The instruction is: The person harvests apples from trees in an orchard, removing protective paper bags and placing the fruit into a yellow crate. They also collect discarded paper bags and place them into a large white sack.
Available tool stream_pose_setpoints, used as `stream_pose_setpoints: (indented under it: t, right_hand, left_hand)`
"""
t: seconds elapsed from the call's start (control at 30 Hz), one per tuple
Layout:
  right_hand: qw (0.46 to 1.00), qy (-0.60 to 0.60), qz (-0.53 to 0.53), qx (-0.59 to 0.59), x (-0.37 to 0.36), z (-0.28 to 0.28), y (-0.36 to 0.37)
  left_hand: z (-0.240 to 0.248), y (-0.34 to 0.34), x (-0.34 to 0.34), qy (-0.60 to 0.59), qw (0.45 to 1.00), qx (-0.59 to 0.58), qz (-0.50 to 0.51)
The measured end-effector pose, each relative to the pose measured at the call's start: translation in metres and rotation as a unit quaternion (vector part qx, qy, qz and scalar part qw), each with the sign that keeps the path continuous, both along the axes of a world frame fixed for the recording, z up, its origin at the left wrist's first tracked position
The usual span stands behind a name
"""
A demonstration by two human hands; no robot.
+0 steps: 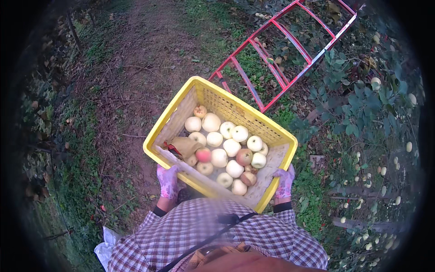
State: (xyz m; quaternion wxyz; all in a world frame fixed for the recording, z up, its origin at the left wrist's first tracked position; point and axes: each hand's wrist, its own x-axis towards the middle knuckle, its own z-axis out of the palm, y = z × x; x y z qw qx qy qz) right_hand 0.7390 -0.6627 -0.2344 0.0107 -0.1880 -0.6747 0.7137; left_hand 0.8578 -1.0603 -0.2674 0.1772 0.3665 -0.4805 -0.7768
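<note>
A yellow plastic crate (pixel 247 105) with slotted sides is held up in front of my body, tilted in the view. Inside lie several pale apples (pixel 219 157), a red apple (pixel 203 155) and a few brownish, blemished ones (pixel 244 157). A crumpled brown paper bag (pixel 183 147) rests at the crate's left end. My left hand (pixel 168 182), in a pink patterned glove, grips the near left side. On the near right end, my right hand (pixel 284 182) in a matching glove is closed on the rim. Fingers of both hands are partly hidden by the crate.
Beyond the crate, a red metal ladder (pixel 277 56) slants up to the right. Leafy branches (pixel 362 104) and several fallen pale apples (pixel 368 181) are on the right. A dirt path (pixel 131 86) runs ahead on the left; a white sack (pixel 107 242) lies at lower left.
</note>
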Motion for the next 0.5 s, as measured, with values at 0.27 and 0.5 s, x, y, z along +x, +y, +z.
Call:
stream_pose_setpoints:
  t: [0.27,0.5]
  right_hand:
    - [0.999,-0.039,0.023,-0.027,-0.183,-0.015,-0.144]
    - [0.993,-0.098,0.067,-0.025,-0.325,0.016,-0.251]
  left_hand:
    - [-0.024,-0.111,-0.129,-0.041,0.991,-0.064,0.106]
    - [0.012,-0.219,-0.258,-0.080,0.994,0.020,0.075]
